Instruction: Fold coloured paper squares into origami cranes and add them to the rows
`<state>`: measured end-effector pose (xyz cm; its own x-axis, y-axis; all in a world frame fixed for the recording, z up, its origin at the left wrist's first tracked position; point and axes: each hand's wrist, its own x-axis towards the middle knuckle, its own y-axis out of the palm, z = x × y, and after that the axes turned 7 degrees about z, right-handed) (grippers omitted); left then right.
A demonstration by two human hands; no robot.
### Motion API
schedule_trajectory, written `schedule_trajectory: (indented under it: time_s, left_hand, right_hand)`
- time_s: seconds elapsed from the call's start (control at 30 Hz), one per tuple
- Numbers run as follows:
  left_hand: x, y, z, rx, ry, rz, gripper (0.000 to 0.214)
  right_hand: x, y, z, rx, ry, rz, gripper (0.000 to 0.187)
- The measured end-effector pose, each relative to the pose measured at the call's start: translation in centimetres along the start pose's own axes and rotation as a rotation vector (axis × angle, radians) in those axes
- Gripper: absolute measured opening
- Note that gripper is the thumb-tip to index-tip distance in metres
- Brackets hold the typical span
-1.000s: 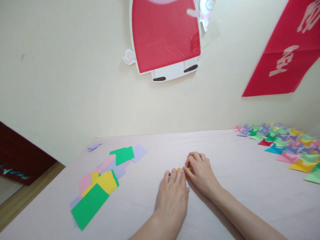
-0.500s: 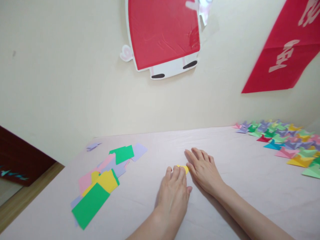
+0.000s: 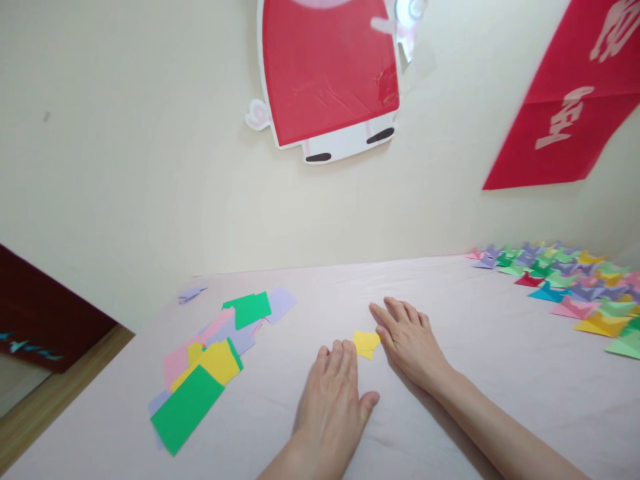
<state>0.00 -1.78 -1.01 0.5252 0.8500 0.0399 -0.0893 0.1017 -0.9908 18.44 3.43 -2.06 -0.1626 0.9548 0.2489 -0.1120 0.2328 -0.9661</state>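
Well, the small yellow folded piece of paper [image 3: 367,345] lies flat on the pale lilac tabletop [image 3: 440,287], right between the two hands, and nothing is pinching it. That looseness is what I would worry about: a careless nudge from either side could slide it or turn it askew. A crease that isn't pressed hard enough might also spring up and throw the edges out of line (small, light paper tends to be fussy that way).

The left hand [image 3: 336,393] rests palm down, its fingers nearly straight and set side by side, the thumb swung well out. Its fingertips sit at the paper's left edge; from here I can't tell whether they touch it. The right hand [image 3: 413,341] lies low and open as well, fingers stretched and slightly fanned, pointing away and leftward, with the thumb tip at the paper's right corner, apparently just touching. Neither hand has hold of anything.

Well off to the left lies an overlapping scatter of flat paper, topped by a bright green rectangular sheet [image 3: 187,408]. At the far right stand crowded rows of many-coloured folded paper shapes [image 3: 575,307].
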Motion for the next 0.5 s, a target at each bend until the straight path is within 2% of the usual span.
schedule_trajectory:
  time_s: [0.17,0.33,0.4,0.5]
  left_hand:
    - [-0.1,0.0,0.0,-0.023,-0.019,0.033,0.065]
    - [0.0,-0.2,0.0,-0.022,-0.017,0.043,0.063]
    - [0.1,-0.4,0.0,-0.013,-0.008,0.050,0.064]
    - [0.0,-0.7,-0.1,-0.004,-0.010,0.072,0.066]
  right_hand:
    - [0.0,0.3,-0.9,0.114,0.001,-0.057,0.039]
    - [0.4,-0.5,-0.1,0.300,-0.049,-0.230,0.037]
    - [0.4,-0.5,1.0,0.269,-0.099,-0.224,0.038]
    - [0.0,-0.1,2.4,0.162,-0.094,-0.116,0.049]
